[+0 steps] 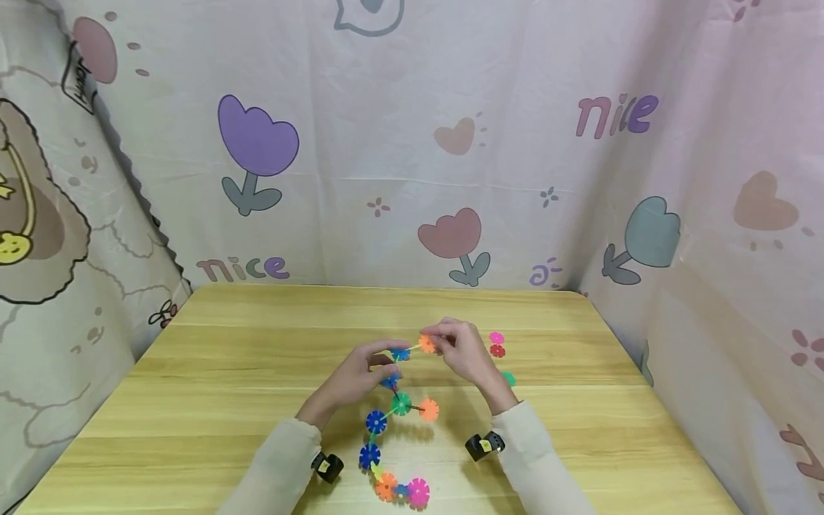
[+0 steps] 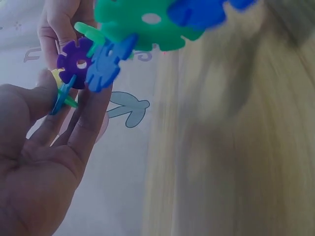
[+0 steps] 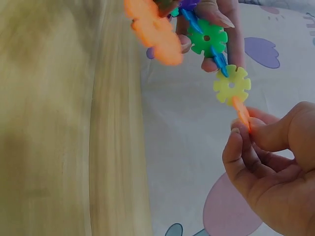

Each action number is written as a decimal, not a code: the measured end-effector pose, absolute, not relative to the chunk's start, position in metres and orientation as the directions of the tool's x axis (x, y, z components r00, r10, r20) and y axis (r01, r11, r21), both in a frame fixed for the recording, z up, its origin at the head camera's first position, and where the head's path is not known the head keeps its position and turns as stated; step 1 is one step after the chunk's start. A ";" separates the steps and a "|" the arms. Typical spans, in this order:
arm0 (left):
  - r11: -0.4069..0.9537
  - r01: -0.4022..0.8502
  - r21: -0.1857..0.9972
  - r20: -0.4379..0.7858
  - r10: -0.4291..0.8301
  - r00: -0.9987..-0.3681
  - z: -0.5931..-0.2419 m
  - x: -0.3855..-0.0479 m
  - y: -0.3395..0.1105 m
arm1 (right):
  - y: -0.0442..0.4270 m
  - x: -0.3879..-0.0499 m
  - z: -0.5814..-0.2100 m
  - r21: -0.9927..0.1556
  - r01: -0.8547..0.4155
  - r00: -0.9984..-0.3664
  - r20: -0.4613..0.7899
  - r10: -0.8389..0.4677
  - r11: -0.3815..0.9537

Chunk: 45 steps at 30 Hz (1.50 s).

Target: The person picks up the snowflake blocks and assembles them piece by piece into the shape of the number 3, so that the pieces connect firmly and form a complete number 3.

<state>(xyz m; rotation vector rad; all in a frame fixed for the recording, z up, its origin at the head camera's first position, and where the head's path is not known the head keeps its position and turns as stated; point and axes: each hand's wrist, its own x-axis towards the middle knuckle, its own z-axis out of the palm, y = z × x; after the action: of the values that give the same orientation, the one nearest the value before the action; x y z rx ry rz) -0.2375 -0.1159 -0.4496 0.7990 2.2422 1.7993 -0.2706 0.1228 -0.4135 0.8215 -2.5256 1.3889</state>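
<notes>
A chain of notched plastic snowflake discs, slotted together, curves over the table in the head view. My right hand (image 1: 468,352) pinches an orange snowflake disc (image 3: 241,114) at the chain's far end. That disc joins a yellow disc (image 3: 232,85), followed by a blue one and a green disc (image 3: 206,38). My left hand (image 1: 357,373) holds the chain around its upper blue discs (image 1: 400,354), thumb and fingers on either side. Below it hang a green disc (image 1: 401,404) with an orange side disc (image 1: 429,410), then dark blue discs (image 1: 370,455), ending in a pink disc (image 1: 418,493).
Loose pink (image 1: 496,337) and red snowflake discs (image 1: 498,351) lie right of my right hand. A green loose disc (image 1: 509,378) is partly hidden by the right wrist. The wooden table (image 1: 257,343) ends at a patterned curtain (image 1: 360,236).
</notes>
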 end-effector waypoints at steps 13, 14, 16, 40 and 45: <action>0.145 0.365 0.919 0.268 0.449 -0.852 -0.446 -0.235 -0.105 | 0.121 -0.268 -0.407 -0.898 -0.349 -0.931 0.299 -0.208 0.268; 0.143 0.371 0.917 0.276 0.445 -0.852 -0.446 -0.235 -0.105 | 0.120 -0.268 -0.407 -0.908 -0.330 -0.939 0.287 -0.192 0.258; 0.138 0.372 0.918 0.279 0.441 -0.853 -0.446 -0.236 -0.105 | 0.118 -0.267 -0.408 -0.923 -0.297 -0.951 0.263 -0.162 0.244; 0.165 0.327 0.930 0.231 0.427 -0.874 -0.443 -0.234 -0.103 | 0.110 -0.264 -0.413 -0.970 -0.217 -0.961 0.192 -0.201 0.110; 0.177 0.322 0.930 0.217 0.440 -0.871 -0.437 -0.236 -0.108 | 0.123 -0.267 -0.405 -0.957 -0.235 -0.945 0.184 -0.271 0.172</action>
<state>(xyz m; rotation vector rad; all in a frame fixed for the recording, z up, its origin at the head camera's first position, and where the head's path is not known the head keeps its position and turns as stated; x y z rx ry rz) -0.2357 -0.1081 -0.4374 0.7575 2.3311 1.8002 -0.2673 0.1229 -0.4048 0.5250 -2.4266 1.9719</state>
